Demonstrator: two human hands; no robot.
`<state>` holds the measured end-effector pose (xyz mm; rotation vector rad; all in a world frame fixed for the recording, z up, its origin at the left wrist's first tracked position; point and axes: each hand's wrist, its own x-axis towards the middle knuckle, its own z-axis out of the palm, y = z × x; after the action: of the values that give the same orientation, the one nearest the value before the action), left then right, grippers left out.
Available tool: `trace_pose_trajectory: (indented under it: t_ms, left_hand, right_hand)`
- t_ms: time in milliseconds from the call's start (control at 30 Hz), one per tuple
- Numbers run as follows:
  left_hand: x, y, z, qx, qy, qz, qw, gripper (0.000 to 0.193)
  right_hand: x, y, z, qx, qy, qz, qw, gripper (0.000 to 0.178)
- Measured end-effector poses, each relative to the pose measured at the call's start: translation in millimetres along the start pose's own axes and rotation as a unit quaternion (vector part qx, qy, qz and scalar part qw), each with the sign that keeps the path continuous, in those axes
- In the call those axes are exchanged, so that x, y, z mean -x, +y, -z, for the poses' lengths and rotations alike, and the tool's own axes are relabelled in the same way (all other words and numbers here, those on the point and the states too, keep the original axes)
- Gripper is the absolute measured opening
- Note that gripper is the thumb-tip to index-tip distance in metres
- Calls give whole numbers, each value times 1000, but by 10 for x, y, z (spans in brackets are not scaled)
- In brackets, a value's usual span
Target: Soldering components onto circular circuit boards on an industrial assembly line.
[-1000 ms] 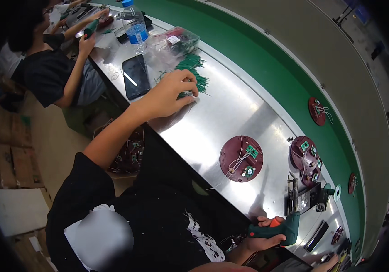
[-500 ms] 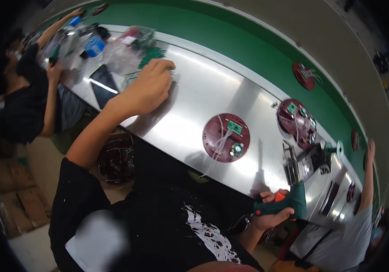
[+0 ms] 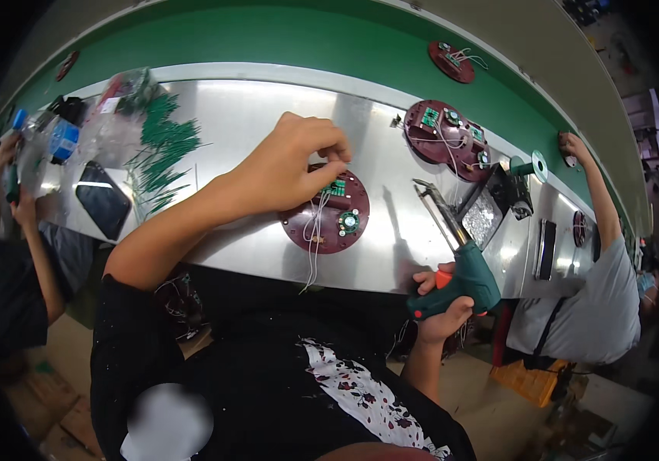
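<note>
A round maroon disc (image 3: 298,229) lies on the metal bench in front of me, carrying a small green circuit board (image 3: 336,187), a small round board (image 3: 348,223) and white wires. My left hand (image 3: 295,163) is over the disc's upper left edge, thumb and fingers pinched together. Whatever is between those fingertips is hidden or too small to make out. To the right, at the bench's front edge, my right hand (image 3: 446,319) grips a dark green soldering gun (image 3: 466,278) with an orange trigger. Its metal tip points up and to the left, apart from the disc.
Green wire pieces (image 3: 164,138) lie in a pile at the left, beside a phone (image 3: 102,201), plastic bags and a bottle (image 3: 63,138). More maroon discs (image 3: 437,150) stand at back right, near a solder spool (image 3: 527,167). A green belt (image 3: 268,38) runs behind; co-workers (image 3: 575,300) are on both sides.
My left hand has moved from the green wire pile rightward to the maroon disc. My right hand still holds the soldering gun. The whole view has shifted and turned.
</note>
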<state>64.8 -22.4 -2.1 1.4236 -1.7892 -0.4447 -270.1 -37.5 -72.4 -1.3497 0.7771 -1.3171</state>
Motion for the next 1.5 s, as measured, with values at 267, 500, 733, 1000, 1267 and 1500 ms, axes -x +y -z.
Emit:
trace_pose_trajectory:
  t_ms: [267,500,733,1000,1267,1500]
  left_hand:
    - [117,-99,-8,-9,-43,27,999,4]
    - [167,-140,-49,-1,-52,25,998,3]
    - [177,-161,-72,-12,-39,6,999,2]
    - [173,-114,-87,-28,-23,2,999,3]
    - [198,-90,-107,-34,-5,2,999,5]
    - [202,-93,-128,-32,8,0,999,5]
  right_hand:
    - [68,-222,-289,116,-53,-39,991,91]
    - [143,-221,-430,156,-62,-82,982,94]
    - [191,-148,-402,115,-88,-53,988,79]
    - [195,-86,-409,139,-102,-36,984,77]
    - [194,-73,-382,132,-115,-32,984,78]
    - [165,-156,-465,119,-65,-37,990,82]
